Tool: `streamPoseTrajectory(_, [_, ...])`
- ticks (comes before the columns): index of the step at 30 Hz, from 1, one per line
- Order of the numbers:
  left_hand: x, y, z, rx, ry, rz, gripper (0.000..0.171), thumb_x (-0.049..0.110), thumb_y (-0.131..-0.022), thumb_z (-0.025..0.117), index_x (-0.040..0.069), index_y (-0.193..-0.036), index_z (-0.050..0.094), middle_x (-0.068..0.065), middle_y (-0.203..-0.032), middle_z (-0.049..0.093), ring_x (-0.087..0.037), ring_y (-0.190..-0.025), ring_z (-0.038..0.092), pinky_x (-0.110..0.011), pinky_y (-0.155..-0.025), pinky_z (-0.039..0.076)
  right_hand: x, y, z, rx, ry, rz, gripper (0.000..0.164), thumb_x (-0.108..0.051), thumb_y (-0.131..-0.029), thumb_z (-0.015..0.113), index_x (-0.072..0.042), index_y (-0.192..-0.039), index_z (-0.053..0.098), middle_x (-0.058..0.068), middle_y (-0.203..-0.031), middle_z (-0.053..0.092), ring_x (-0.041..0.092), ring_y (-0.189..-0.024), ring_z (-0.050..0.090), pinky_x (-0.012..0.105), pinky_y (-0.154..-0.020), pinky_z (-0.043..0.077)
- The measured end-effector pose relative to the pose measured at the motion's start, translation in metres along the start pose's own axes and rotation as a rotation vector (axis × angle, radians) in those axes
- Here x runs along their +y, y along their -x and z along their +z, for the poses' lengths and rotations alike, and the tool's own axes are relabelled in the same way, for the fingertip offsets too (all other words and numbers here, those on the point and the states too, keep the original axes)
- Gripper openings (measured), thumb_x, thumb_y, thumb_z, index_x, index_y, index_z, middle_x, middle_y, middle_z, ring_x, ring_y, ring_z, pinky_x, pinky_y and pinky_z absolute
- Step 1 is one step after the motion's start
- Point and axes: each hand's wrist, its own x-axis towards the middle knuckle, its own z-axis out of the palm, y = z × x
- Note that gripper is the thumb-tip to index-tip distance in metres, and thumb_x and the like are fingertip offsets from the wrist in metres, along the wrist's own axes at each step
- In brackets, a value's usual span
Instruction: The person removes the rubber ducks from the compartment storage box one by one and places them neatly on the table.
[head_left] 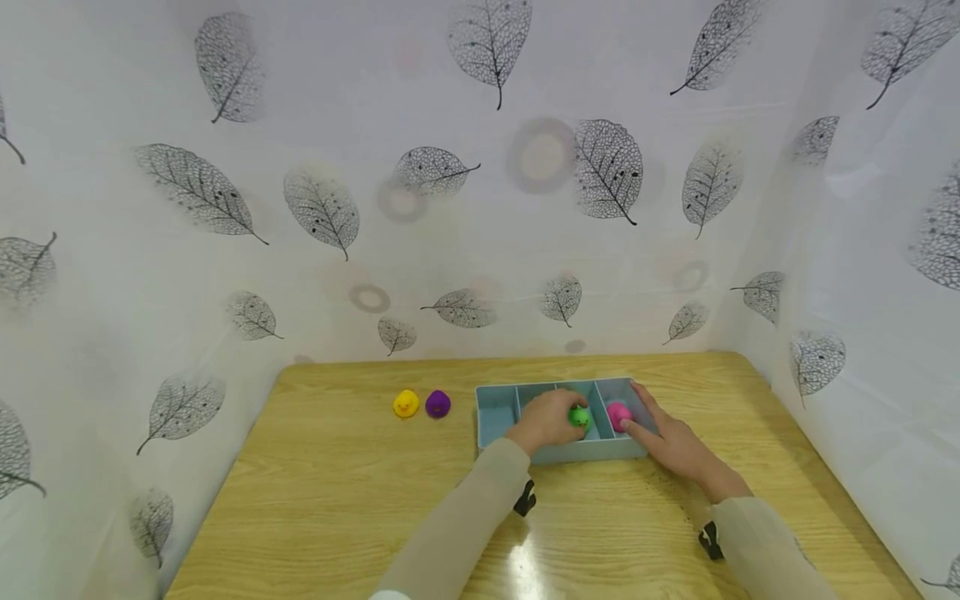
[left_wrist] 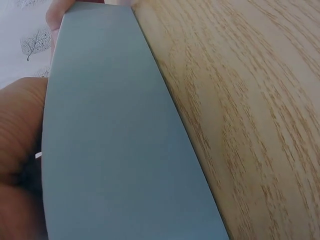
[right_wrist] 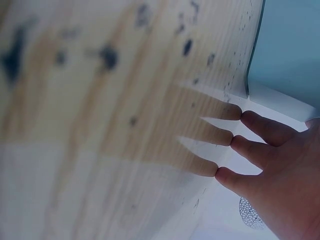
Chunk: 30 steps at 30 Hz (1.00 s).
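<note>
We've L hand gripping green toy duck, R hand straight-fingered at r. edge of divided tray—L knuckles snagging a divider could skid it!

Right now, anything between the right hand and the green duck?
Yes: in the head view, the pink toy and a divider of the tray stand between the right hand and the green duck. The left hand holds the duck.
</note>
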Motion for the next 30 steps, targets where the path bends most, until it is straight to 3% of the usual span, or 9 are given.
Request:
streamPoseTrajectory(7, [0.0028, -0.0014, 0.0022, 0.022, -0.015, -0.043, 0.044, 0.028, -0.091, 0.081, 0.022, -0.134, 0.071, 0.005, -0.129, 0.072, -0.007, -0.091, 0.058, -0.022, -0.075, 0.049, -0.0013, 0.0008, -0.001, 0.001, -0.003, 0.0, 0.082, -0.052, -0.109, 0.048, -0.023, -0.171, 0.004, 0.042, -0.159, 0.035, 0.067, -0.135, 0.046, 0.078, -0.105, 0.042])
streamPoseTrajectory(15, [0.0072, -0.0008, 0.0028, 0.054, -0.028, -0.074, 0.038, 0.026, -0.093, 0.078, 0.023, -0.131, 0.074, 0.005, -0.129, 0.073, -0.013, -0.103, 0.066, -0.028, -0.081, 0.055, -0.001, 0.0006, -0.0008, 0.002, -0.004, 0.0, 0.082, -0.052, -0.109, 0.048, -0.022, -0.171, 0.004, 0.041, -0.16, 0.034, 0.067, -0.136, 0.045, 0.078, -0.106, 0.042])
streamPoseTrajectory(24, [0.0071, -0.0016, 0.0037, 0.058, -0.037, -0.08, 0.036, 0.025, -0.094, 0.077, 0.024, -0.13, 0.075, 0.006, -0.126, 0.075, -0.01, -0.092, 0.06, -0.026, -0.072, 0.05, 0.0002, -0.0003, 0.0, 0.0, -0.008, 0.005, 0.082, -0.053, -0.109, 0.048, -0.023, -0.171, 0.004, 0.041, -0.16, 0.034, 0.067, -0.137, 0.045, 0.078, -0.106, 0.041])
streamPoseTrajectory(30, [0.0032, -0.0023, 0.007, 0.075, -0.021, -0.053, 0.035, 0.027, -0.093, 0.079, 0.023, -0.128, 0.075, 0.007, -0.123, 0.075, -0.012, -0.103, 0.068, -0.03, -0.085, 0.057, 0.0014, -0.0005, 0.0002, -0.001, -0.006, 0.0, 0.082, -0.052, -0.109, 0.048, -0.023, -0.171, 0.004, 0.041, -0.16, 0.035, 0.067, -0.136, 0.045, 0.078, -0.105, 0.042])
